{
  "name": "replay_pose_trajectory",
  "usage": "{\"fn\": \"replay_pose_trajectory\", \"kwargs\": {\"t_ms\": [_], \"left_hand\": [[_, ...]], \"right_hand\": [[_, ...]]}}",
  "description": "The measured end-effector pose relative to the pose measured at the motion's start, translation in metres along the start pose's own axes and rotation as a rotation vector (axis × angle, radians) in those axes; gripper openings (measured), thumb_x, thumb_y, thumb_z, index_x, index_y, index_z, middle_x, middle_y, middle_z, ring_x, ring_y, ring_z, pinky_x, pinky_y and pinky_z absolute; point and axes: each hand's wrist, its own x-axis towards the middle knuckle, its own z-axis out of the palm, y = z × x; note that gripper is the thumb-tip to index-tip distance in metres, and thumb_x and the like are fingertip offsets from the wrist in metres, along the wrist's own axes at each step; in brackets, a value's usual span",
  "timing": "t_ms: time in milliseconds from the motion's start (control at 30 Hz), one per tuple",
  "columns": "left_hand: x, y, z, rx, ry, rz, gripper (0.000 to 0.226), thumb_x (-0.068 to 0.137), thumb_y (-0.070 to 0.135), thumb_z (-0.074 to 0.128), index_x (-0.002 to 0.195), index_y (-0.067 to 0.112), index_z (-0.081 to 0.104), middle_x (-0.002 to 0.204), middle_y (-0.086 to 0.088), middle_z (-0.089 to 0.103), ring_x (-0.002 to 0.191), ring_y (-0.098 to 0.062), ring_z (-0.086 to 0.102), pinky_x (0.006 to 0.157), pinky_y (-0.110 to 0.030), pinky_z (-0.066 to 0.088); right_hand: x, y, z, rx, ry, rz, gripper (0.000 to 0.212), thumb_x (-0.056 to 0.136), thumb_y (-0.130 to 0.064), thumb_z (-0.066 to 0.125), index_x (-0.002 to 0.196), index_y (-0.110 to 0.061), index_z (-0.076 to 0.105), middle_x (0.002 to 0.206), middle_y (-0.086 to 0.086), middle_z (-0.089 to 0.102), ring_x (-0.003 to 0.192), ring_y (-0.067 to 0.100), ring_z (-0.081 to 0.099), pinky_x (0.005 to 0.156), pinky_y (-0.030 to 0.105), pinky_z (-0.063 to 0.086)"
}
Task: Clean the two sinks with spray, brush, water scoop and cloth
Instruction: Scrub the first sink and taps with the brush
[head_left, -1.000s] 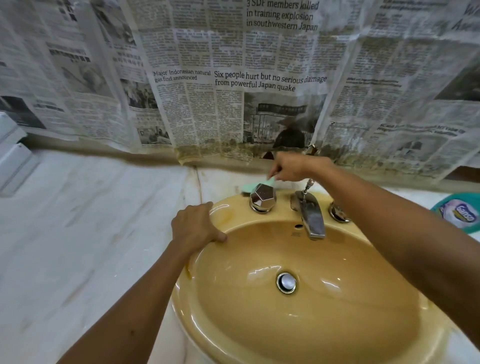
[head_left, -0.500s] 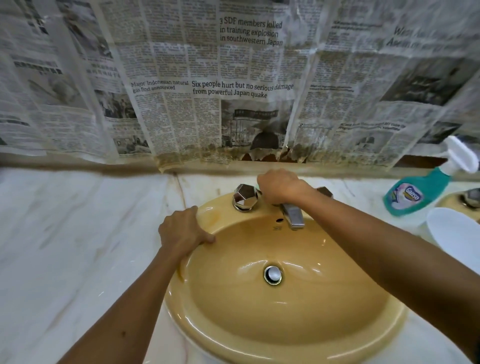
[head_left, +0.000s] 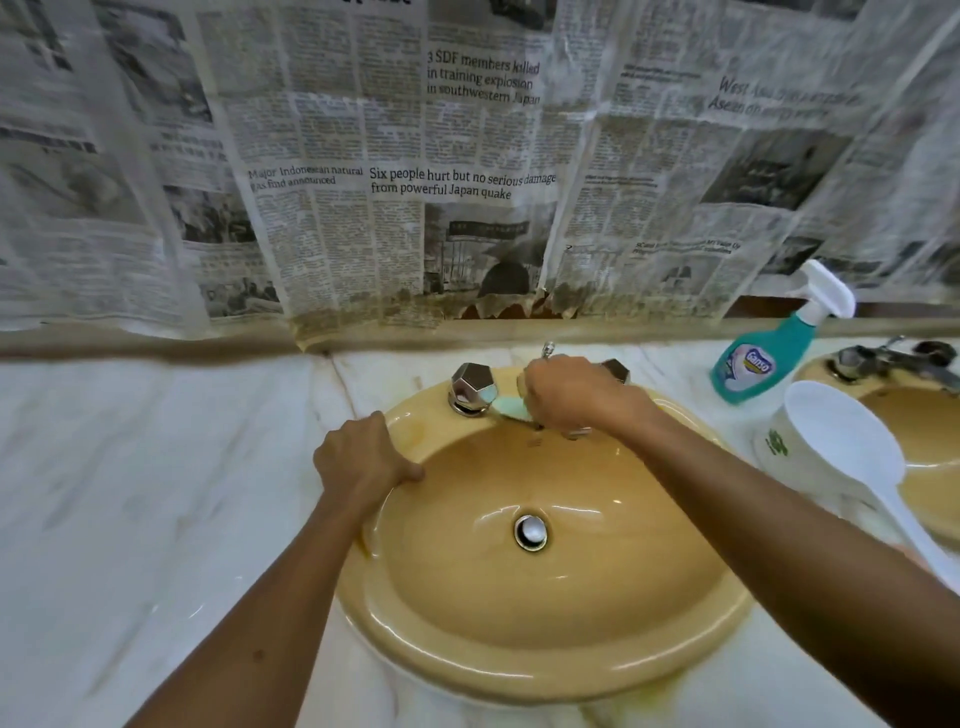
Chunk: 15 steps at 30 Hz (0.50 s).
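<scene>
1. Nearest, the yellow sink (head_left: 545, 670) is set in a white marble counter (head_left: 130, 519), its chrome drain (head_left: 531, 532) at the bottom of the bowl
2. Left hand (head_left: 358, 460) rests on the sink's left rim, fingers curled over the edge and gripping it
3. Right hand (head_left: 576, 395) is at the back of the bowl over the tap, fingers closed round a pale green brush (head_left: 509, 406) whose end pokes out to the left, just beside the faceted chrome knob (head_left: 471, 387)
4. A second knob (head_left: 617, 370) shows just behind the right hand
5. To the right, a white water scoop (head_left: 844, 441) sits between the two sinks, its handle running toward the camera
6. Just behind the scoop, a teal spray bottle (head_left: 763, 358) with a white trigger leans on the counter
7. At the far right, the second sink (head_left: 930, 452) and its tap (head_left: 893, 358) are partly in view
8. Farthest back, newspaper sheets (head_left: 467, 171) cover the wall, stained brown along the bottom edge
</scene>
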Motion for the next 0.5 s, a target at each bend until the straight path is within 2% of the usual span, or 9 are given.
{"fn": "replay_pose_trajectory", "kwargs": {"t_ms": [67, 133, 233, 300, 367, 467, 500], "left_hand": [[0.0, 0.002, -0.001, -0.005, 0.0, 0.0, 0.066, 0.061, 0.061, 0.081, 0.109, 0.023, 0.057, 0.107, -0.003, 0.064, 0.103, -0.028, 0.061, 0.069, -0.03, 0.038], [-0.003, 0.004, -0.001, -0.011, -0.004, -0.007, 0.068, 0.062, 0.06, 0.082, 0.112, 0.021, 0.057, 0.109, -0.004, 0.064, 0.104, -0.028, 0.06, 0.07, -0.03, 0.039], [-0.005, 0.004, -0.002, -0.031, -0.008, -0.004, 0.069, 0.063, 0.059, 0.082, 0.114, 0.019, 0.057, 0.111, -0.004, 0.064, 0.106, -0.028, 0.06, 0.071, -0.03, 0.041], [-0.007, 0.004, -0.001, -0.039, -0.01, -0.003, 0.067, 0.065, 0.056, 0.082, 0.114, 0.018, 0.056, 0.112, -0.005, 0.064, 0.107, -0.027, 0.059, 0.073, -0.031, 0.042], [-0.007, 0.004, 0.0, -0.037, 0.0, -0.006, 0.066, 0.065, 0.054, 0.083, 0.114, 0.018, 0.056, 0.113, -0.004, 0.064, 0.108, -0.026, 0.059, 0.074, -0.032, 0.042], [-0.007, 0.003, 0.002, -0.018, 0.009, -0.01, 0.067, 0.065, 0.055, 0.082, 0.114, 0.019, 0.055, 0.113, -0.002, 0.063, 0.109, -0.025, 0.059, 0.074, -0.031, 0.042], [-0.006, 0.002, 0.002, -0.016, 0.011, -0.013, 0.067, 0.065, 0.055, 0.082, 0.114, 0.019, 0.055, 0.113, -0.001, 0.063, 0.109, -0.024, 0.059, 0.073, -0.03, 0.042]], "right_hand": [[-0.001, 0.02, -0.026, -0.082, 0.015, -0.023, 0.021, 0.099, -0.024, 0.051, 0.082, -0.013, 0.053, 0.08, 0.002, 0.057, 0.071, 0.02, 0.054, 0.062, 0.032, 0.043], [0.004, 0.031, -0.049, -0.17, 0.015, -0.074, 0.028, 0.1, -0.024, 0.05, 0.073, -0.017, 0.052, 0.075, -0.001, 0.056, 0.068, 0.017, 0.054, 0.065, 0.032, 0.048], [0.023, 0.025, -0.068, -0.298, -0.121, -0.126, 0.022, 0.098, -0.021, 0.054, 0.084, -0.009, 0.066, 0.078, -0.001, 0.061, 0.069, 0.015, 0.054, 0.067, 0.029, 0.047], [0.04, 0.01, -0.071, -0.349, -0.271, -0.135, 0.017, 0.094, -0.024, 0.062, 0.089, -0.009, 0.069, 0.082, 0.001, 0.063, 0.076, 0.018, 0.059, 0.066, 0.027, 0.047], [0.056, -0.007, -0.07, -0.431, -0.325, -0.161, 0.016, 0.092, -0.026, 0.066, 0.094, -0.011, 0.068, 0.089, 0.001, 0.066, 0.083, 0.018, 0.062, 0.072, 0.027, 0.051], [0.069, -0.021, -0.054, -0.59, -0.241, -0.225, 0.014, 0.093, -0.018, 0.063, 0.082, -0.014, 0.056, 0.083, 0.0, 0.059, 0.073, 0.015, 0.055, 0.07, 0.03, 0.05], [0.073, -0.022, -0.047, -0.673, -0.182, -0.228, 0.011, 0.093, -0.014, 0.06, 0.085, -0.012, 0.054, 0.085, 0.001, 0.058, 0.073, 0.016, 0.053, 0.067, 0.031, 0.047]]}}
